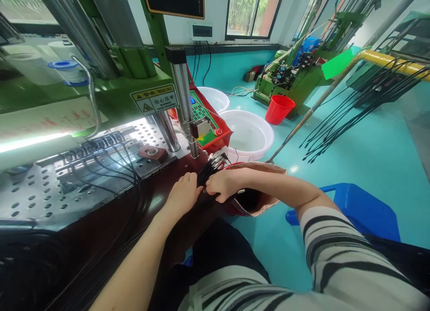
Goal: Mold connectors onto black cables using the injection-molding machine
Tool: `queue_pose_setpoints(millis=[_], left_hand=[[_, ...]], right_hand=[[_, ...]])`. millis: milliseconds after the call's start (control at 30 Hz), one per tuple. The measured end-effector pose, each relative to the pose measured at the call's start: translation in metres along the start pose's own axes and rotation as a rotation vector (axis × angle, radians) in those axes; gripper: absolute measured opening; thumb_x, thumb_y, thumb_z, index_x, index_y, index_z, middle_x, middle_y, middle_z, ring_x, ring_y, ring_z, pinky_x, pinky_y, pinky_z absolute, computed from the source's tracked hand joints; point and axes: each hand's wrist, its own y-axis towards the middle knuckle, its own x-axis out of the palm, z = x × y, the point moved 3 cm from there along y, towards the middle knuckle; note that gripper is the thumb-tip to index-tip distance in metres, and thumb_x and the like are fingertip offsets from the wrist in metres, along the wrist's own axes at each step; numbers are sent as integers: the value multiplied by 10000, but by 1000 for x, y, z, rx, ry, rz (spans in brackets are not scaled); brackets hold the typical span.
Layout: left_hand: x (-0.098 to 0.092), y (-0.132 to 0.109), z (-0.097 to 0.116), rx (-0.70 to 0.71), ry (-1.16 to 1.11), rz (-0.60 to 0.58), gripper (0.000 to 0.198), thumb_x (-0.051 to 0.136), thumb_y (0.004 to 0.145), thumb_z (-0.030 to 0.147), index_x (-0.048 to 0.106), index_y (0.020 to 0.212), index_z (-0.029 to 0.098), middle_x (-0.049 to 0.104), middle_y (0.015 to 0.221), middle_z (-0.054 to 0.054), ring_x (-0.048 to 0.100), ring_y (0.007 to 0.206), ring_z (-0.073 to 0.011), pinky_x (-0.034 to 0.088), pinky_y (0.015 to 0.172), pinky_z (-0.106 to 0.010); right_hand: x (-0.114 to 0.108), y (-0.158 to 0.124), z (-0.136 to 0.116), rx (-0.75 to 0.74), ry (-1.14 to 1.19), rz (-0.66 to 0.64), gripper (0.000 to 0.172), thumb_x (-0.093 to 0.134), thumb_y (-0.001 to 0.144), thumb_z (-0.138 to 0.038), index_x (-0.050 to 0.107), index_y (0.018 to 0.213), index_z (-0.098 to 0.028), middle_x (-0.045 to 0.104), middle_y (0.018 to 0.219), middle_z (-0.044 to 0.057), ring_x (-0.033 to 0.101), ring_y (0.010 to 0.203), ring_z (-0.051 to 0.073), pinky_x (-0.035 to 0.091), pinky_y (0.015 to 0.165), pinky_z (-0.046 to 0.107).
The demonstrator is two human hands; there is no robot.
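A bundle of black cables (207, 171) with silvery metal connector ends lies at the right end of the dark table, below the control panel. My left hand (184, 193) is closed around the left side of the bundle, its thumb toward the right hand. From the right, my right hand (224, 184) meets it, fingers curled against the same cables; its fingertips are partly hidden. Farther left, in the lit press, several black cables (110, 161) run from a metal mould (101, 152) over the table edge.
A green press with a warning sign (156, 99) stands ahead. Beside it is a red control panel (215, 136). A paper-lined bin (268, 207) sits under my right forearm. Beyond are a white tub (250, 134), a red bucket (279, 109), a blue stool (363, 208) and cables hanging from a yellow bar (396, 60).
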Motion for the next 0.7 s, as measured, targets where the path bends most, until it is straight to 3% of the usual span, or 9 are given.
queue_pose_setpoints(millis=[167, 367, 467, 567, 700], left_hand=[[0, 2, -1, -5, -4, -32, 183, 412, 841, 275, 430, 937, 120, 512, 973, -116, 517, 892, -243, 408, 724, -334], [0, 2, -3, 6, -17, -11, 170, 408, 843, 280, 424, 921, 130, 511, 958, -107, 517, 893, -244, 407, 734, -328], [-2, 3, -4, 8, -57, -42, 157, 403, 842, 273, 420, 917, 135, 511, 968, -109, 516, 899, -236, 403, 755, -329], [-6, 5, -5, -5, -104, -101, 144, 406, 838, 267, 416, 912, 144, 511, 993, -114, 515, 919, -239, 399, 768, -338], [-11, 7, -5, -35, -185, -166, 114, 387, 839, 272, 404, 873, 164, 519, 990, -104, 522, 912, -237, 402, 746, -341]], right_hand=[[2, -6, 11, 4, 50, -47, 154, 544, 729, -170, 577, 876, -137, 577, 866, 50, 504, 720, 153, 353, 600, 249], [3, -10, 22, -16, 128, -55, 95, 560, 657, -133, 509, 732, -161, 532, 764, 6, 442, 617, 127, 325, 543, 238], [0, -8, 25, 3, 151, -29, 140, 537, 690, -112, 517, 821, -158, 555, 765, 8, 460, 623, 131, 339, 552, 234], [-1, -9, 31, -33, 149, 36, 167, 483, 815, -142, 531, 974, -148, 604, 880, 47, 522, 742, 146, 378, 646, 234], [6, -13, 45, -70, -31, 237, 208, 421, 900, -241, 559, 1029, -154, 613, 954, 78, 535, 857, 168, 376, 754, 263]])
